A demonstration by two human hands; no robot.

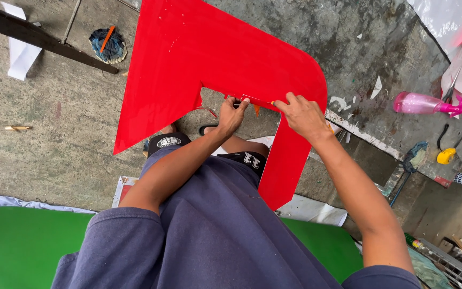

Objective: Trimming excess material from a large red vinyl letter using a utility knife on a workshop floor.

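A large red cut-out panel (188, 59) with a rounded corner stands tilted over the concrete floor in front of me. My left hand (233, 115) grips a small cutter with an orange tip (256, 109) at the panel's inner edge. My right hand (303, 115) presses its fingers on the same inner edge, just right of the cutter, pinching a thin red strip (258, 101). Both forearms reach out over my blue shirt and dark shorts.
A pink spray bottle (421, 103) and a yellow-handled tool (446, 155) lie on a raised concrete ledge at right. A green sheet (17, 246) lies at the bottom left. A dark metal bar (38, 37) crosses the top left, near white paper scraps (21, 53).
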